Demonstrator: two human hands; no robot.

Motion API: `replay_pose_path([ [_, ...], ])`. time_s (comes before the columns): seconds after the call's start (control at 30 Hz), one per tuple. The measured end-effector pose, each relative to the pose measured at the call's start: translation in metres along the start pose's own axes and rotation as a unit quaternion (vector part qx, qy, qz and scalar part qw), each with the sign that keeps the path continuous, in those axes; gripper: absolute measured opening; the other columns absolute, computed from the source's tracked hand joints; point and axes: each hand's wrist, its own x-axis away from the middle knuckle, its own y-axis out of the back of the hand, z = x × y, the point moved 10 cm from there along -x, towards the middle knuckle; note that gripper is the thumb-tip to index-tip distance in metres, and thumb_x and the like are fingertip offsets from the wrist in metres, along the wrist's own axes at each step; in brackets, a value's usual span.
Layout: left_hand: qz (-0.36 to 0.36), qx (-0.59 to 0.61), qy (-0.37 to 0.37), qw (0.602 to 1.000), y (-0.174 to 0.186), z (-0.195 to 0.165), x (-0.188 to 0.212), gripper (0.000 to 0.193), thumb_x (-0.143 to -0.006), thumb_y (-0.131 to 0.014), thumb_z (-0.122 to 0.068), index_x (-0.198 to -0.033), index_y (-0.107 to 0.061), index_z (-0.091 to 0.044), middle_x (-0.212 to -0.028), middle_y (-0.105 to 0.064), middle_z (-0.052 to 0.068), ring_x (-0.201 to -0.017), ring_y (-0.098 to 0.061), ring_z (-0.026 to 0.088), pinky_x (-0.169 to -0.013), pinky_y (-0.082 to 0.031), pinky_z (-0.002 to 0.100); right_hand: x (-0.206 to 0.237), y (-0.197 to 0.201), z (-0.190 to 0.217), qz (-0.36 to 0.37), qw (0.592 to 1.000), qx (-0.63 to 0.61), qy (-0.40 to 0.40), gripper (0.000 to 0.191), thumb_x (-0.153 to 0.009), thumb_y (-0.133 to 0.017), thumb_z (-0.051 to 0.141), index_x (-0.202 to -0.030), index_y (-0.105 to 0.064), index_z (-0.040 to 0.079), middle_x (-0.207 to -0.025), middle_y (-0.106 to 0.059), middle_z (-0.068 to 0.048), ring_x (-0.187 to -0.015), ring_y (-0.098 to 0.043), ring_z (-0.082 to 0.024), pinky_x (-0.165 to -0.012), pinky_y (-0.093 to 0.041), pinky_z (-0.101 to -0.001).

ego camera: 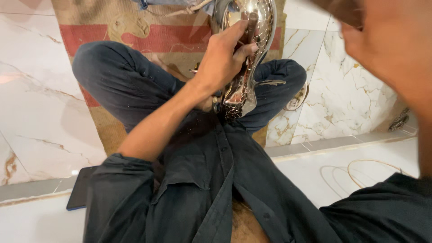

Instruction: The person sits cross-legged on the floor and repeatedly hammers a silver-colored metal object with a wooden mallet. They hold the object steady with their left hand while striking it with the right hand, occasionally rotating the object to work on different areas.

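Head view, looking down at my crossed legs on a woven mat (135, 31) laid over the marble floor (36, 103). My left hand (222, 56) is at 12 o'clock in the frame, its grip clenched around a shiny chrome swan-shaped ornament (245, 87); the fingers (245, 49) wrap over its curved, scale-textured neck. This ornament stands roughly upright between my knees, its lower end just above my lap, its upper end running out of the frame at the top.

My right hand (391, 40) is at 2 o'clock, raised close to the camera and blurred; I cannot tell whether its grip is released or clenched.

A second polished metal part (297, 96) lies at 3 o'clock from the ornament, touching my right knee. A dark flat phone (81, 189) lies on the floor at 8 o'clock, just beside my left elbow.
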Motion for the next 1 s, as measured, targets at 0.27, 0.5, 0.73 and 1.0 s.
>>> replay_pose_path([
  [0.27,0.020,-0.016,0.010,1.000,0.003,0.000,-0.001,0.039,-0.103,-0.074,-0.008,-0.134,-0.052,0.000,-0.103,-0.066,0.016,-0.090,-0.067,0.030,-0.081,-0.055,0.038,0.060,-0.023,-0.061,-0.052,0.956,-0.198,-0.209,0.027,-0.103,-0.072,0.023,-0.117,-0.062,0.002,-0.101,-0.072,-0.011,-0.083,-0.072,-0.023,-0.080,-0.058,-0.0317],
  [0.5,0.057,-0.001,-0.045,0.997,0.000,-0.015,-0.009,0.035,-0.103,-0.073,-0.007,-0.132,-0.054,-0.001,-0.105,-0.066,0.015,-0.092,-0.070,0.030,-0.081,-0.055,0.041,0.022,0.023,0.016,-0.016,0.998,0.055,-0.034,0.058,-0.092,-0.086,0.013,-0.144,-0.062,0.006,-0.105,-0.069,-0.017,-0.085,-0.070,-0.029,-0.072,-0.056,-0.0369],
  [0.73,0.187,-0.008,-0.119,0.975,-0.017,-0.027,-0.024,0.037,-0.099,-0.076,-0.007,-0.131,-0.059,-0.001,-0.103,-0.069,0.017,-0.089,-0.070,0.034,-0.079,-0.052,0.045,0.063,0.011,0.006,-0.039,0.997,0.020,-0.057,0.065,-0.096,-0.081,0.008,-0.152,-0.049,0.009,-0.125,-0.064,-0.016,-0.110,-0.067,-0.033,-0.094,-0.055,-0.0401],
  [1.0,0.285,-0.015,-0.156,0.946,-0.029,-0.032,-0.027,0.043,-0.098,-0.076,-0.008,-0.137,-0.059,-0.002,-0.111,-0.069,0.014,-0.102,-0.071,0.034,-0.086,-0.055,0.045,0.168,-0.075,-0.045,-0.251,0.891,-0.332,-0.182,0.099,-0.102,-0.073,-0.004,-0.166,0.002,0.006,-0.126,-0.063,-0.017,-0.114,-0.066,-0.027,-0.108,-0.051,-0.0342],
])
